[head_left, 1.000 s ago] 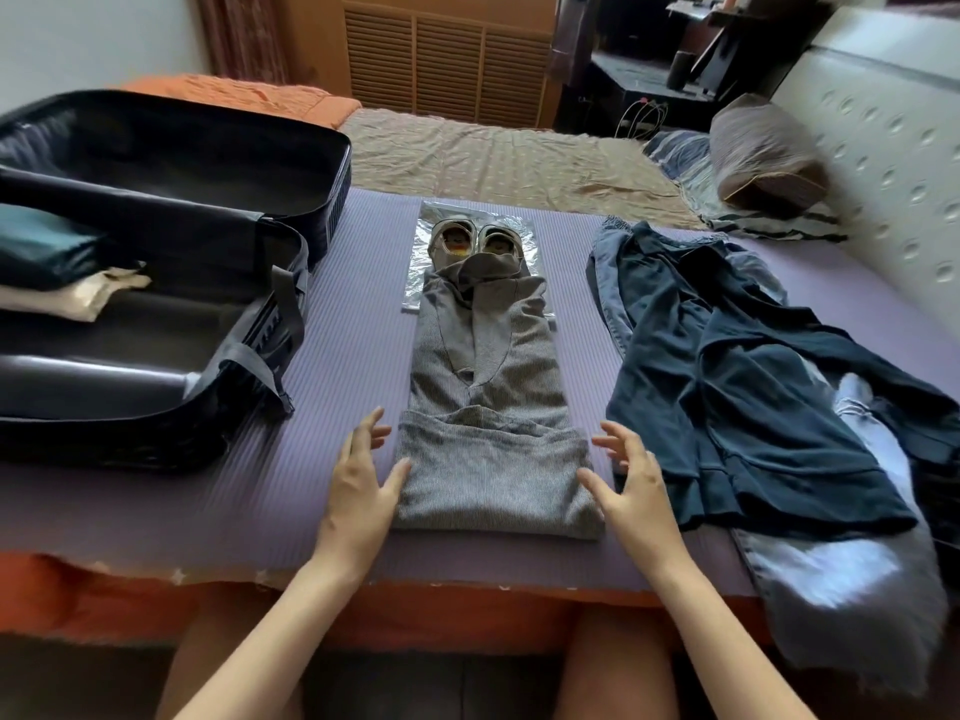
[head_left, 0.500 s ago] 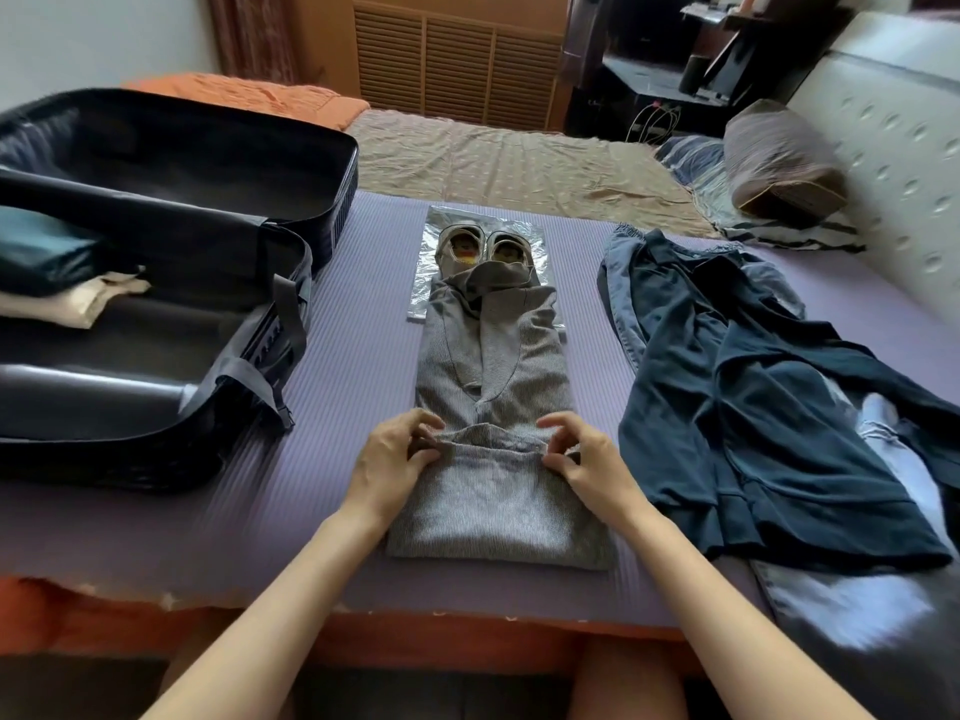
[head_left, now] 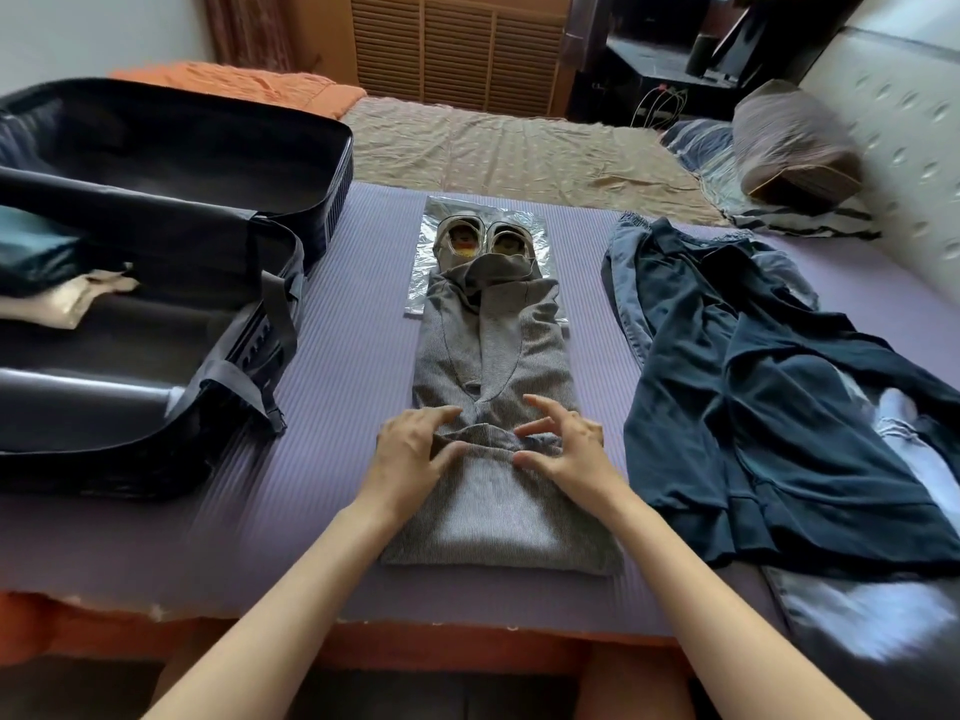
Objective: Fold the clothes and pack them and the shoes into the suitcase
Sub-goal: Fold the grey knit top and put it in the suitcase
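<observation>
Bare mat (head_left: 343,366) lies between suitcase (head_left: 104,439) and sweater (head_left: 493,511); clothes (head_left: 779,407) apparently crowd right

A purple mat (head_left: 353,356) spans mid-frame, a tan sheet (head_left: 519,148) beyond it. Orange blanket (head_left: 234,85) upper left, brown pillow (head_left: 789,142) upper right beside a white headboard (head_left: 909,122), louvered panel (head_left: 457,49) top centre.

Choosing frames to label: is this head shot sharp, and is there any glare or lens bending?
Head view: the grey sweater, left hand and right hand are sharp at centre; the pillow and suitcase smear toward the edges; the plastic bag under the shoes glints; the mat bows at its edges, wide-angle.
</observation>
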